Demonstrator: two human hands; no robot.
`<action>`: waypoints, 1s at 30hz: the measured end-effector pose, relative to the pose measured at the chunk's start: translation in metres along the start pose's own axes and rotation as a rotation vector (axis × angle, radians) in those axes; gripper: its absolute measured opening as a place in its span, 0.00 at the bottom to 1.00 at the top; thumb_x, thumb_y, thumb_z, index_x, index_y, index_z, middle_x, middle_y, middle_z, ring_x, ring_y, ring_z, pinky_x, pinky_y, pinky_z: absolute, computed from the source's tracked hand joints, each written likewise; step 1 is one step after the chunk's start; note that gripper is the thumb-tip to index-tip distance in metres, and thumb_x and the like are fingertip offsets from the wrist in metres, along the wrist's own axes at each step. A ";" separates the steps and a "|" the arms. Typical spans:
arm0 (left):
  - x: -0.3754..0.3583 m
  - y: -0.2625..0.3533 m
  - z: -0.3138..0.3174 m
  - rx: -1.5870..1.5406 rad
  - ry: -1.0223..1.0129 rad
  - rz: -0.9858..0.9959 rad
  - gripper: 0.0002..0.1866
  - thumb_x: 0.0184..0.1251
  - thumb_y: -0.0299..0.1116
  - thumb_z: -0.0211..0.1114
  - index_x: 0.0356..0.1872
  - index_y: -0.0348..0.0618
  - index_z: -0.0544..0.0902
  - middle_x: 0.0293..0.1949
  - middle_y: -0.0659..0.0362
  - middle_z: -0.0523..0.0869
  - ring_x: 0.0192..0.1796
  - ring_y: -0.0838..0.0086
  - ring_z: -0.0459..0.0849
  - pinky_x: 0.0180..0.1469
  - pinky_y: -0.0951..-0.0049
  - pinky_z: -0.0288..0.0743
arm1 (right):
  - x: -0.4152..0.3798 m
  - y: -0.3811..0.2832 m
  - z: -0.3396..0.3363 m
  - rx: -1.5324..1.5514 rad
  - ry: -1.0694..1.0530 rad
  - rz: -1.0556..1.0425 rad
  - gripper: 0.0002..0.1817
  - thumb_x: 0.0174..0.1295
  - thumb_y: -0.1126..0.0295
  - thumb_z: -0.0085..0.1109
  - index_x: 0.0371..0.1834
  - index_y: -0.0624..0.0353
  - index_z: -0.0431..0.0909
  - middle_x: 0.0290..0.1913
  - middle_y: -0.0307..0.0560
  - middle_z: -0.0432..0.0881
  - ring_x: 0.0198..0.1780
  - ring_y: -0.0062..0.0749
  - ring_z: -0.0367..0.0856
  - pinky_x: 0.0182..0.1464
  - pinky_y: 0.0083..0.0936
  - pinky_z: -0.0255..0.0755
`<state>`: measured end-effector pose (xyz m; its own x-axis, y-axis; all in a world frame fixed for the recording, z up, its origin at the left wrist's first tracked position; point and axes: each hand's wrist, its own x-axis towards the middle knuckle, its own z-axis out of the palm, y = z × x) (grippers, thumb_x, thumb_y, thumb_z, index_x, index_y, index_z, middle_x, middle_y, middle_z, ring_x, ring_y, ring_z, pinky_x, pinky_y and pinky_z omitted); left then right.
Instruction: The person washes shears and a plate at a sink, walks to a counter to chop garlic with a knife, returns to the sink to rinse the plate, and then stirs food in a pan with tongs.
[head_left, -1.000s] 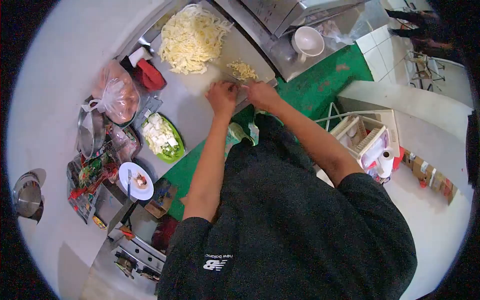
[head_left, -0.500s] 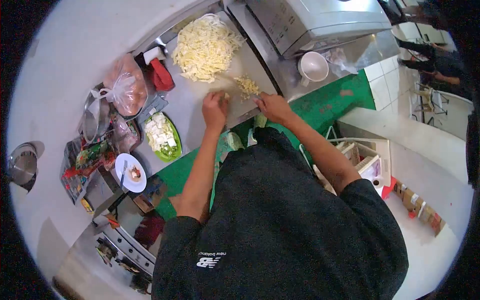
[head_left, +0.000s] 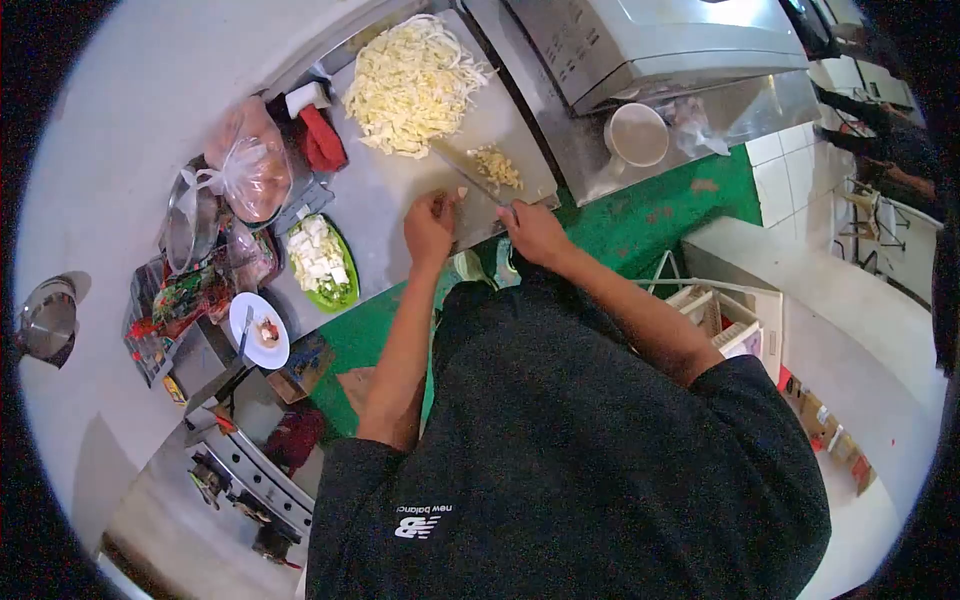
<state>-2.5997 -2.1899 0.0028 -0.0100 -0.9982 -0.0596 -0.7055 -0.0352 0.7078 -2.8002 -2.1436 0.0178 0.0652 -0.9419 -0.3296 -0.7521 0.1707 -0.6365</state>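
My right hand [head_left: 535, 233] is closed round the handle of a knife [head_left: 468, 168], whose blade points up and left over the cutting board [head_left: 410, 180]. On the board's near edge, my left hand [head_left: 430, 222] has its fingers curled together beside a small pale piece [head_left: 461, 192]; whether it holds anything is hidden. Chopped yellowish bits [head_left: 497, 167] lie just right of the blade. Beyond the blade tip spreads a large heap of shredded cabbage [head_left: 415, 85].
Left of the board are a red cloth [head_left: 322, 140], a tied plastic bag [head_left: 250, 165], a green tray of white cubes [head_left: 322, 262] and a white plate [head_left: 270, 345]. A white cup [head_left: 637, 134] stands right, near a large appliance [head_left: 680, 45]. A person [head_left: 880, 130] is far right.
The knife blade now shows clearly, left of the chopped bits. A small pale piece is visible by my left fingers. The whole view has shifted slightly.
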 end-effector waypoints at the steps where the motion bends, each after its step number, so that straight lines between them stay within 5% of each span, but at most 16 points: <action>1: 0.000 -0.006 0.000 0.002 -0.009 0.002 0.11 0.62 0.37 0.67 0.40 0.42 0.87 0.36 0.49 0.87 0.42 0.53 0.85 0.45 0.57 0.77 | -0.002 0.000 0.005 0.004 0.001 0.008 0.27 0.72 0.48 0.44 0.41 0.65 0.78 0.33 0.69 0.82 0.38 0.66 0.82 0.45 0.57 0.75; 6: 0.008 -0.009 0.003 0.057 -0.069 0.278 0.13 0.58 0.33 0.69 0.43 0.43 0.88 0.39 0.51 0.85 0.44 0.54 0.83 0.47 0.58 0.76 | -0.010 -0.018 0.008 -0.049 0.003 0.091 0.27 0.73 0.48 0.44 0.41 0.65 0.77 0.31 0.67 0.82 0.38 0.64 0.83 0.45 0.57 0.76; 12: 0.005 -0.003 0.008 -0.031 -0.158 0.201 0.07 0.60 0.33 0.67 0.34 0.44 0.90 0.37 0.50 0.85 0.42 0.53 0.83 0.44 0.58 0.76 | -0.017 -0.022 0.007 -0.101 0.065 0.104 0.26 0.73 0.49 0.43 0.40 0.65 0.77 0.30 0.66 0.83 0.35 0.65 0.83 0.42 0.57 0.77; 16: 0.004 -0.004 0.012 0.014 -0.107 0.334 0.07 0.59 0.31 0.66 0.34 0.42 0.89 0.37 0.49 0.85 0.41 0.51 0.83 0.44 0.56 0.77 | -0.025 -0.024 0.015 -0.081 0.122 0.094 0.26 0.73 0.50 0.44 0.40 0.65 0.77 0.30 0.66 0.83 0.33 0.65 0.83 0.39 0.57 0.78; 25: -0.002 0.005 0.024 0.137 -0.210 0.281 0.09 0.55 0.28 0.65 0.34 0.38 0.88 0.40 0.47 0.86 0.47 0.51 0.81 0.54 0.56 0.74 | -0.028 -0.025 0.024 -0.096 0.121 0.126 0.25 0.73 0.51 0.45 0.35 0.65 0.77 0.32 0.65 0.83 0.35 0.63 0.83 0.39 0.54 0.78; 30: 0.001 0.000 0.030 0.021 -0.173 0.200 0.08 0.53 0.31 0.65 0.32 0.41 0.88 0.35 0.47 0.88 0.37 0.49 0.85 0.44 0.55 0.78 | -0.029 -0.032 0.020 -0.142 0.100 0.146 0.24 0.73 0.52 0.45 0.36 0.65 0.78 0.33 0.65 0.84 0.36 0.62 0.84 0.40 0.53 0.78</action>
<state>-2.6211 -2.1897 -0.0182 -0.2709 -0.9617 -0.0410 -0.6921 0.1649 0.7027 -2.7650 -2.1157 0.0332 -0.1107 -0.9354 -0.3358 -0.8340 0.2711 -0.4805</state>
